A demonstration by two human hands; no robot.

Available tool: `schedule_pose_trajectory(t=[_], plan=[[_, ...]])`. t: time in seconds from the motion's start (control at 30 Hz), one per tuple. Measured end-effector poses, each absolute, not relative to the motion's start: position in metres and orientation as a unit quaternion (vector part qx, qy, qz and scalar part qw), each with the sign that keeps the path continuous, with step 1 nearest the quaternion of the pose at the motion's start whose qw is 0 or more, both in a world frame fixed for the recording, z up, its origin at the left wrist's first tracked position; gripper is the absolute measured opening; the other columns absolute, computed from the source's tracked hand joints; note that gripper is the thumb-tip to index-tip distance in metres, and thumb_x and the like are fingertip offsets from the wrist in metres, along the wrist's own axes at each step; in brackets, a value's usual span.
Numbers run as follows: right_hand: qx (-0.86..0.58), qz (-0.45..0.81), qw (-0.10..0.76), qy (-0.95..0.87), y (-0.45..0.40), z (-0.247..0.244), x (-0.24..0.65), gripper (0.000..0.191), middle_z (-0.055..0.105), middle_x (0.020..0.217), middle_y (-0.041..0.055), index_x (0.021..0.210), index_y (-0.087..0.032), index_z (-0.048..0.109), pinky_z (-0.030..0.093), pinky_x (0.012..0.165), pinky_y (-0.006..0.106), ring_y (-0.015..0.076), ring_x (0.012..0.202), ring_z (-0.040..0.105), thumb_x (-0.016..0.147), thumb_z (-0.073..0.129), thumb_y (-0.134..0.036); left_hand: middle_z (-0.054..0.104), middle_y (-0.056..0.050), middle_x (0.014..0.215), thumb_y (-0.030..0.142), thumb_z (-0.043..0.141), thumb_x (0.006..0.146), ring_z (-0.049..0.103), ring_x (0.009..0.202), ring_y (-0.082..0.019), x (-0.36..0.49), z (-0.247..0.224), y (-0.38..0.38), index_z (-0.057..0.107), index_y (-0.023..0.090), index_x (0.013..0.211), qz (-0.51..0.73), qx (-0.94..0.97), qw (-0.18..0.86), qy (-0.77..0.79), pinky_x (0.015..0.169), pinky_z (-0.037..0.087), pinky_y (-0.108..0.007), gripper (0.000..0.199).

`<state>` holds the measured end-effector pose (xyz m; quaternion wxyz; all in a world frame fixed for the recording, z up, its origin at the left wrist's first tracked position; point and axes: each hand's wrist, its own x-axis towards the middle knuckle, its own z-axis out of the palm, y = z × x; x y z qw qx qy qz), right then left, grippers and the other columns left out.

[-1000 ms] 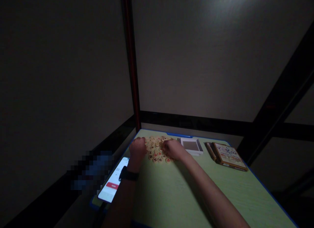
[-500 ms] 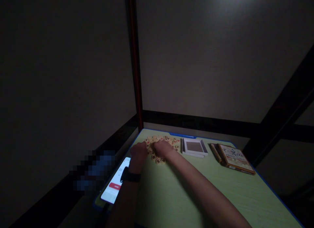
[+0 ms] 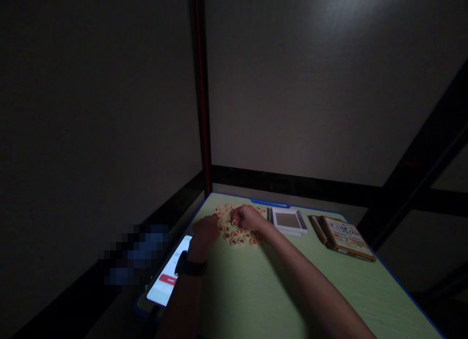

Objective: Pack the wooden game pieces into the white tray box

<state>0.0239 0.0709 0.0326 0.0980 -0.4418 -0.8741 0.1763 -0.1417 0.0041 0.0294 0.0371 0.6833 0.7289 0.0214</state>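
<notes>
many round pieces (image 3: 234, 235) | around, below right hand (image 3: 247, 217) | its fingers bunched, grip unclear

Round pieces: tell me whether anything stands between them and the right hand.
Nothing visible does. The right hand is among the round pieces; the left hand is at their left edge, the white box to their right.

One phone (image 3: 163, 289), perhaps two dozen discs (image 3: 233, 241)
</notes>
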Motion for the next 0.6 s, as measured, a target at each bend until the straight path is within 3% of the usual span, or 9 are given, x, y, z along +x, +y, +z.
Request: schedule_pose_trajectory(t=[0.13,0.43,0.6], plan=[[-0.438,0.165,0.084,-0.880,0.072,0.026,0.023,0.031,0.078,0.082,-0.0002,0.082,-0.019,0.078,0.045,0.072,0.018,0.0141,0.081,0.071,0.068,0.059,0.000,0.069,-0.018,0.108,0.010,0.043,0.089,0.067,0.104,-0.027,-0.138,0.027,0.005,0.063,0.013,0.112,0.020,0.679,0.025,0.733,0.084,0.051,-0.035,0.031],[-0.456,0.082,0.071,-0.884,0.067,0.033,0.026,0.028,0.078,0.092,0.0039,0.089,-0.023,0.079,0.043,0.074,0.022,0.0187,0.091,0.069,0.076,0.059,-0.009,0.070,-0.014,0.111,0.003,0.043,0.085,0.065,0.106,-0.021,-0.142,0.030,0.008,0.066,0.013,0.108,0.059,0.714,0.034,0.697,0.092,0.046,-0.030,0.034],[-0.452,0.050,0.067,-0.888,0.065,0.044,0.020,0.026,0.076,0.094,0.0076,0.085,-0.019,0.077,0.042,0.072,0.023,0.0202,0.090,0.068,0.079,0.054,-0.010,0.069,-0.013,0.109,0.006,0.050,0.082,0.060,0.109,-0.024,-0.140,0.027,-0.001,0.068,0.012,0.098,0.071,0.747,0.056,0.659,0.099,0.041,-0.032,0.025]])
